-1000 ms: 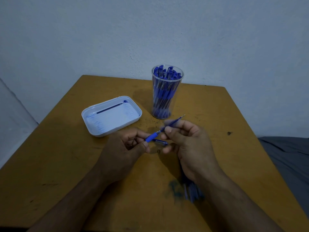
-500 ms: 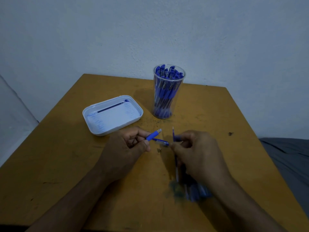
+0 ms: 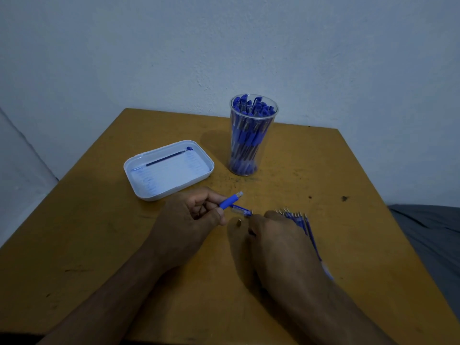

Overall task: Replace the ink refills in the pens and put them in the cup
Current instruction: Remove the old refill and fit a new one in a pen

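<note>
- Head view showed the left hand (image 3: 189, 217) near the middle of the yellow-brown surface (image 3: 99, 245), its grip curled round a blue pen barrel (image 3: 230, 200) whose clear open end pointed toward the far right corner.
- The right hand (image 3: 276, 235) lay palm down just right of it, over a bundle of ink refills (image 3: 302, 224) on the surface; whether its grip pinched one of them could not be told, as the fingertips were hidden.
- A clear-and-blue pen cap (image 3: 241, 210) lay on the surface between the two hands, with a small brass pen tip (image 3: 239, 223) just on its near side.
- A clear cup (image 3: 251, 135) packed with blue pens stood upright toward the far edge, right of centre.
- A white tray (image 3: 169, 170) sat left of the cup, nearer the left edge, with one ink refill (image 3: 165, 158) lying along its far side.
- Grey fabric (image 3: 428, 235) showed beyond the right edge.
</note>
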Demonstrator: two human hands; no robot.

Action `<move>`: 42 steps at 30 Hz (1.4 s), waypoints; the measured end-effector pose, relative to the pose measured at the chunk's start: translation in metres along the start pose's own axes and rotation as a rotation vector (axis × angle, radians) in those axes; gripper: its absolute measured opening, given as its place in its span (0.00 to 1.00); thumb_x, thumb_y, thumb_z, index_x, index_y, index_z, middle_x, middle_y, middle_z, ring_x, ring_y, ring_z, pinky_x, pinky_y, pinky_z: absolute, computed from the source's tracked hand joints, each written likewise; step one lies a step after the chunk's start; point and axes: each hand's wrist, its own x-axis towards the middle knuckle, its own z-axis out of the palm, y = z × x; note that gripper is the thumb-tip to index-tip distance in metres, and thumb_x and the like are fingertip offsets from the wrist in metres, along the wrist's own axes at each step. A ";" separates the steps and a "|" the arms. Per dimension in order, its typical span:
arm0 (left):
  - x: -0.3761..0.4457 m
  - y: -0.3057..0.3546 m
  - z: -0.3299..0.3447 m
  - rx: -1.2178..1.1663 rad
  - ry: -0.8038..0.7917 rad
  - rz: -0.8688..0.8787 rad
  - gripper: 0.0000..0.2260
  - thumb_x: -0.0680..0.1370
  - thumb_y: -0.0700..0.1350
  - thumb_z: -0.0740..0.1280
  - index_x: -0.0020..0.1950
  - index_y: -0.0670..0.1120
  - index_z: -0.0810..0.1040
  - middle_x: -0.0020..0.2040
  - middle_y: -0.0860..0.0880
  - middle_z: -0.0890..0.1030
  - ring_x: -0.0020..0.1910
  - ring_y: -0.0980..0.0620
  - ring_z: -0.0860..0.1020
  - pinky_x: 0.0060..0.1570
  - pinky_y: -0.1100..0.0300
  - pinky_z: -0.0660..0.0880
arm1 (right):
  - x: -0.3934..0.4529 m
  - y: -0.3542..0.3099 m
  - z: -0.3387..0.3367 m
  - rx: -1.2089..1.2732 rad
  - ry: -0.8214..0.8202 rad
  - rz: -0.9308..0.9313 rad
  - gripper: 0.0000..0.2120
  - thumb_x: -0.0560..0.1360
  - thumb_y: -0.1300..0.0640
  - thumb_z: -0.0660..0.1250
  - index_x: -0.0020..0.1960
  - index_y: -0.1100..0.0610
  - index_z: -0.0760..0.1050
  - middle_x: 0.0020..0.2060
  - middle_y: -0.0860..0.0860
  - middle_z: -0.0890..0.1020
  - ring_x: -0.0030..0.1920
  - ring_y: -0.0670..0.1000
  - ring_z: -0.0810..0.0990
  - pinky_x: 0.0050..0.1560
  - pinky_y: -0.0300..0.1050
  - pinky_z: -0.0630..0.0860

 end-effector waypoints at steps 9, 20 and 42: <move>0.000 0.001 -0.001 0.025 0.002 -0.014 0.09 0.79 0.36 0.69 0.55 0.48 0.83 0.39 0.53 0.85 0.32 0.60 0.78 0.35 0.69 0.73 | 0.004 0.020 -0.002 0.005 0.014 0.011 0.14 0.79 0.53 0.69 0.64 0.45 0.78 0.50 0.45 0.69 0.46 0.47 0.72 0.42 0.40 0.72; 0.000 0.004 0.000 0.020 -0.002 -0.020 0.10 0.78 0.36 0.69 0.53 0.49 0.83 0.39 0.52 0.85 0.32 0.61 0.78 0.34 0.71 0.72 | 0.003 0.037 -0.005 0.035 0.054 -0.076 0.11 0.81 0.46 0.64 0.60 0.43 0.80 0.46 0.43 0.66 0.45 0.45 0.69 0.40 0.37 0.66; 0.000 0.002 0.000 0.039 -0.018 -0.008 0.09 0.79 0.37 0.69 0.54 0.49 0.83 0.39 0.53 0.85 0.32 0.60 0.77 0.34 0.70 0.72 | 0.000 0.036 -0.009 0.055 0.032 -0.070 0.10 0.80 0.48 0.65 0.60 0.44 0.80 0.49 0.45 0.70 0.47 0.47 0.73 0.42 0.39 0.74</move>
